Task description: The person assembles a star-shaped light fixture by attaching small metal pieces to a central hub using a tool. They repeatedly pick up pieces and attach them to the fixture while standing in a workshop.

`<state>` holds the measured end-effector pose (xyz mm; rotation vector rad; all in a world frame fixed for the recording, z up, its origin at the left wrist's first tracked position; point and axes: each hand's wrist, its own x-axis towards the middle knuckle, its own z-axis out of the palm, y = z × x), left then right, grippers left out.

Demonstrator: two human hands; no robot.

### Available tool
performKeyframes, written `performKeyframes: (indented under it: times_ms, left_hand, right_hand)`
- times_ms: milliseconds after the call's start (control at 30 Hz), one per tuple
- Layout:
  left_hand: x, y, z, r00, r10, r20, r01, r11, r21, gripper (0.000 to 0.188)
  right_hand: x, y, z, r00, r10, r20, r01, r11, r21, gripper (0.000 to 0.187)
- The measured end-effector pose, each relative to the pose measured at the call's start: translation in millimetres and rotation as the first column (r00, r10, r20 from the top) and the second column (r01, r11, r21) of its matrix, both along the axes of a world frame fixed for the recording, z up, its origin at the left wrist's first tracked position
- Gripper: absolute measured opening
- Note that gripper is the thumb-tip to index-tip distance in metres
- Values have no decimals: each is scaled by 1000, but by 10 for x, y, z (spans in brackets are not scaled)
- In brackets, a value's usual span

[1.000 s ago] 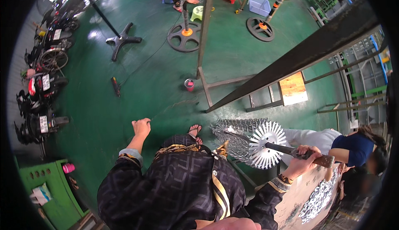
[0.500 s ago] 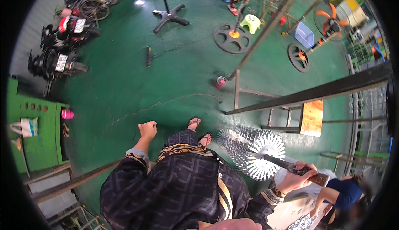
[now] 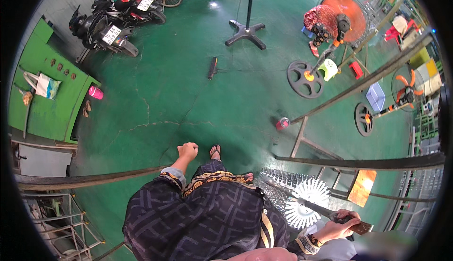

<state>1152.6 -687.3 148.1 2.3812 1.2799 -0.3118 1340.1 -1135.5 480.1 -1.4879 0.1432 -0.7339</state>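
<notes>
My right hand point(image 3: 330, 231), at lower right, is wrapped round a dark bar point(image 3: 321, 209) with a flat brown end piece point(image 3: 362, 228). Fingers that show on the bar's far side may be mine or another person's; I cannot tell. Along the bar sits a round, silvery cluster of radiating metal strips point(image 3: 306, 204), with more rows of small metal pieces point(image 3: 278, 178) beyond it. Held out ahead of my body, my left hand point(image 3: 188, 151) is closed in a fist, and nothing shows in it. My sandalled feet point(image 3: 215, 152) stand on the green floor.
Long metal frame bars point(image 3: 358, 164) cross at right, near a wooden-topped stool point(image 3: 362, 188). A red can point(image 3: 282, 123) stands by a frame foot. Ahead are fan bases point(image 3: 306, 79) and a power strip point(image 3: 213, 68) with its cable. Motorbikes point(image 3: 113, 37) and a green bench point(image 3: 47, 77) line the left.
My view has swung left, so the floor things sit farther right and lower. The person in blue at right is now mostly out of view. My right hand keeps its hold on the bar.
</notes>
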Motion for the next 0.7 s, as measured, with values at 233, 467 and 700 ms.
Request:
performKeyframes:
  times_ms: [233,467,700]
  left_hand:
    - [-425,667,20,986,158,-48,-160,987,-25,16]
    - [-889,1113,6,944,329,-26,-330,944,-31,17]
    - [-1463,1351,-217,843,536,-54,-538,840,-70,15]
  right_hand:
    - [105,736,-72,996,84,-2,-83,996,31,40]
    - [335,1616,-40,972,231,50,-235,967,99,38]
    - [694,2549,11,903,419,92,-429,890,157,37]
